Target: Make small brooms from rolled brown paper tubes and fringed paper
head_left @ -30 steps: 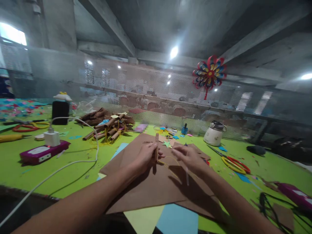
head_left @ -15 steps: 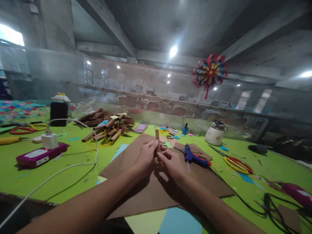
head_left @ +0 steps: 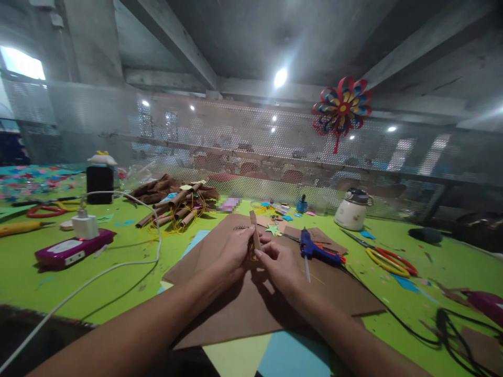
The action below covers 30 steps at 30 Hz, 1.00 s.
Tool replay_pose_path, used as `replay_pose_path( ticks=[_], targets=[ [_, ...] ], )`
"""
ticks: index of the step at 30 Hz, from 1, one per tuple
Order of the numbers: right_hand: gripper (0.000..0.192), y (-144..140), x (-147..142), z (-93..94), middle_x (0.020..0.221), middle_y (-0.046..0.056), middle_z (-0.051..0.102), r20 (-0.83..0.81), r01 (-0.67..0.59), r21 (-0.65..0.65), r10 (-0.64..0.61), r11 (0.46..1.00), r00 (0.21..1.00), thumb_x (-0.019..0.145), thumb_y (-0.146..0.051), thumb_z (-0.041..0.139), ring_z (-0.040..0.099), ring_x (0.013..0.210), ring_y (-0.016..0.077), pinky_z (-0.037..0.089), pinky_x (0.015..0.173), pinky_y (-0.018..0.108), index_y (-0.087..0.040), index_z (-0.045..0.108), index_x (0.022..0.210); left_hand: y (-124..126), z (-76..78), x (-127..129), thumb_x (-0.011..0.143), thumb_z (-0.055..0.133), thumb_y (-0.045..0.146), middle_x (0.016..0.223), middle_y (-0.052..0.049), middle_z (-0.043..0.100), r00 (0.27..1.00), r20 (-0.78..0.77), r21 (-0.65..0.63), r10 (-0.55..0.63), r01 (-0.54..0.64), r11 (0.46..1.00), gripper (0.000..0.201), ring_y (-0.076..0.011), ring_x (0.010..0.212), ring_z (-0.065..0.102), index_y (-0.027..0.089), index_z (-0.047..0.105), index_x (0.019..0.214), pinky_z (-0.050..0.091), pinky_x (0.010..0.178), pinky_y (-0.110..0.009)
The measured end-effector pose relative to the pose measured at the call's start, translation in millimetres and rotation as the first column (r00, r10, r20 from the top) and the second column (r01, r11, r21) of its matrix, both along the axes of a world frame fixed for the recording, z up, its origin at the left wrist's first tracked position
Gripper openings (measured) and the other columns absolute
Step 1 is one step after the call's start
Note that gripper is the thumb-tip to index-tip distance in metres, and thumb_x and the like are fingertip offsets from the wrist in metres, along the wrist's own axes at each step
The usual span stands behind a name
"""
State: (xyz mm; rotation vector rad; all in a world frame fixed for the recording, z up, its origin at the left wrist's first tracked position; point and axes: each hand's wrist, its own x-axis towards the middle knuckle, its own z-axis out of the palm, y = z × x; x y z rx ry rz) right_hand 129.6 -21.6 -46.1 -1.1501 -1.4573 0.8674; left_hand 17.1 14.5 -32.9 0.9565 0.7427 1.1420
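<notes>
My left hand (head_left: 231,256) and my right hand (head_left: 279,264) meet over a brown paper sheet (head_left: 243,303) and together pinch a thin rolled brown paper stick (head_left: 255,233) that stands nearly upright. A bit of yellow string shows between the fingers at its base. A blue glue gun (head_left: 314,250) lies on the brown paper just right of my right hand, untouched.
A pile of rolled brown sticks with yellow string (head_left: 173,201) lies far left. A purple device with white charger and cable (head_left: 73,246) sits left. Red-yellow scissors (head_left: 389,261) and a white pot (head_left: 351,212) are right. A black cable (head_left: 444,327) curls near right.
My right hand came off the glue gun side and joined the left hand on the stick. The glue gun now lies in the open on the paper.
</notes>
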Motion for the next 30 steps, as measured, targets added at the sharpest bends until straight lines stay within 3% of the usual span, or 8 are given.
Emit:
replay_pose_path(
  ticks=[3,7,15,24,30],
  targets=[
    [0.022,2,1,-3.1,0.077,0.006,0.067,-0.027,-0.003,-0.006,0.002,1.000,1.000,0.069,-0.037,0.062,0.061,0.066,0.0183,0.046,0.053,0.027,-0.017,0.057,0.062,0,0.7,0,0.084,0.051,0.037,0.068,-0.008,0.065,1.000,0.010,-0.015,-0.014,0.014,1.000,0.028,-0.0155,0.056,0.058,0.013,0.063,0.076,0.043,0.052,-0.026],
    [0.021,3,3,-1.8,0.058,-0.001,0.057,-0.036,0.012,-0.103,-0.016,0.995,0.999,0.066,-0.037,0.062,0.054,0.050,0.0146,0.042,0.046,0.026,-0.018,0.052,0.062,1,0.7,-1,0.083,0.055,0.040,0.067,-0.009,0.064,0.998,0.035,-0.007,-0.054,0.054,0.999,0.031,-0.0168,0.057,0.059,0.011,0.062,0.074,0.045,0.055,-0.028],
    [0.025,6,7,-2.3,0.059,0.000,0.057,-0.024,0.003,-0.036,-0.004,0.999,1.000,0.066,-0.041,0.060,0.051,0.054,0.0138,0.041,0.052,0.026,-0.018,0.053,0.062,-2,-2.9,-1,0.073,0.071,0.029,0.073,-0.006,0.063,0.973,0.120,0.014,-0.196,0.196,0.981,0.020,-0.0148,0.063,0.060,0.013,0.059,0.075,0.048,0.062,-0.028],
    [0.025,7,6,-8.2,0.058,-0.001,0.054,0.019,-0.034,-0.024,0.034,0.999,0.999,0.068,-0.043,0.058,0.049,0.054,0.0144,0.040,0.051,0.026,-0.019,0.050,0.066,6,-5.7,-3,0.072,0.071,0.026,0.063,-0.003,0.060,0.992,0.092,-0.010,-0.086,0.088,0.996,0.021,-0.0127,0.054,0.058,0.014,0.055,0.070,0.046,0.056,-0.026],
    [0.019,8,4,-14.7,0.061,0.000,0.057,0.096,0.008,0.044,-0.012,0.999,0.995,0.073,-0.037,0.055,0.053,0.059,0.0160,0.041,0.055,0.026,-0.019,0.052,0.068,4,-4.3,-4,0.070,0.072,0.024,0.057,-0.002,0.058,0.995,0.080,-0.012,-0.063,0.064,0.998,0.020,-0.0108,0.049,0.054,0.013,0.056,0.067,0.043,0.051,-0.024]
  ],
)
